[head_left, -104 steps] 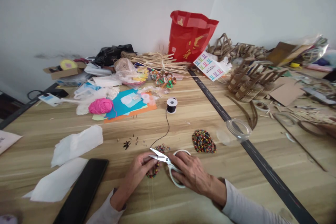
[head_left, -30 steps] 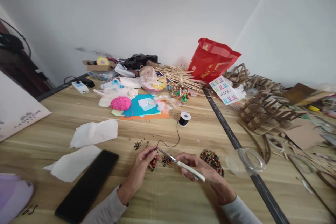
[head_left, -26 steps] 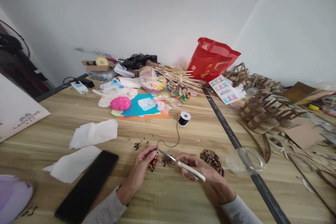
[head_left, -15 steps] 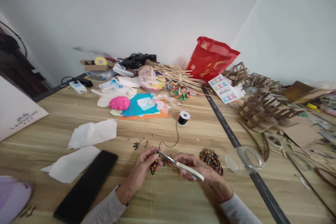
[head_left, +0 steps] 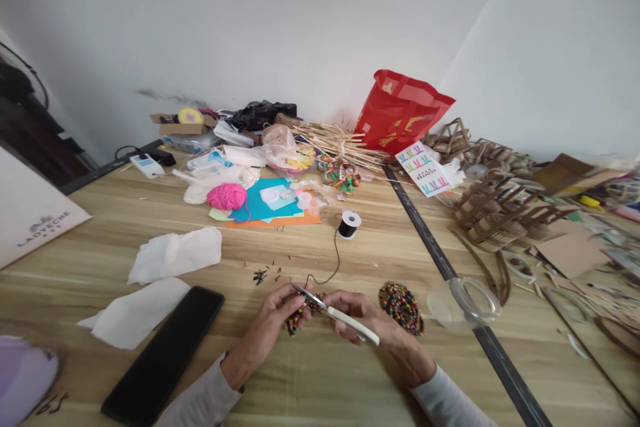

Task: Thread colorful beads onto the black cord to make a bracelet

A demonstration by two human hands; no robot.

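Observation:
My left hand [head_left: 275, 312] pinches a string of multicoloured beads [head_left: 294, 324], part of it dangling below the fingers. White-handled scissors [head_left: 350, 322] are in my right hand [head_left: 354, 312], their blades pointing up and left to the fingertips of my left hand. A black cord [head_left: 330, 273] runs from near those fingertips to a white spool [head_left: 349, 224] standing beyond the hands. Whether the blades touch the cord is too small to tell. Just right of my right hand lies a coiled pile of coloured beads [head_left: 401, 307]. Small black cord snippets [head_left: 261, 276] are scattered beyond my left hand.
A black phone-like slab [head_left: 165, 353] and white tissues [head_left: 175, 253] lie at left. Pink yarn [head_left: 227, 197] rests beside blue paper [head_left: 257, 200] at the back. Woven baskets [head_left: 493, 220], clear tape-like rings [head_left: 475, 300] and a red bag [head_left: 400, 113] stand to the right.
My right hand and the scissors have shifted slightly left, bringing the blades further over the fingertips of my left hand. My left hand keeps its pinch on the beads.

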